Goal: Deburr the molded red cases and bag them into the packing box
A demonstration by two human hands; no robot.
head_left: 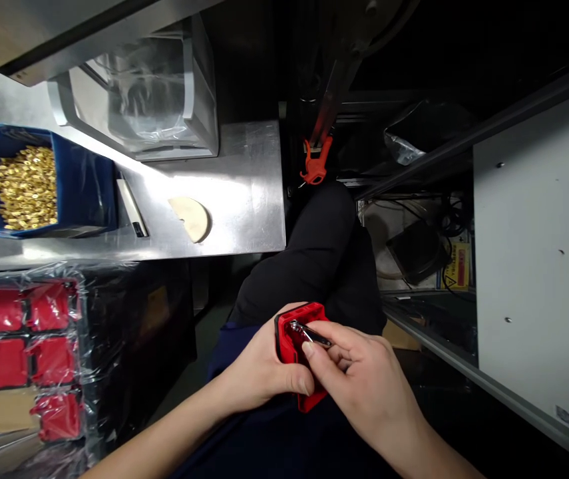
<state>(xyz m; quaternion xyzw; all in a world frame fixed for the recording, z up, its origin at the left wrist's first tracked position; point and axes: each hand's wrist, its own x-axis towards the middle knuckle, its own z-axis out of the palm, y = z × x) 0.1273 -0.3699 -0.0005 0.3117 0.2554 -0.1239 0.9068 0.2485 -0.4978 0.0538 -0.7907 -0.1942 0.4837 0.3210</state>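
Above my lap, my left hand (260,367) is closed around a red plastic housing (309,402) with a black rim, its hollow side turned up. The thumb lies across the near part of the housing. My right hand (371,379) pinches a small shiny metal tool (315,335), which looks like nail clippers, between thumb and fingers. The tool's tip is inside the housing, near its far left corner. My right fingers hide part of the housing's interior, so I cannot make out what the tip touches.
On the metal bench (244,219) are a blue bin (84,189) of brass pieces (27,189), a marker (132,207), a pale half-disc (191,218) and a clear bin (201,100). Left below, a plastic-lined box holds several red housings (7,362). An orange air gun (317,161) hangs ahead; a white panel (538,253) stands right.
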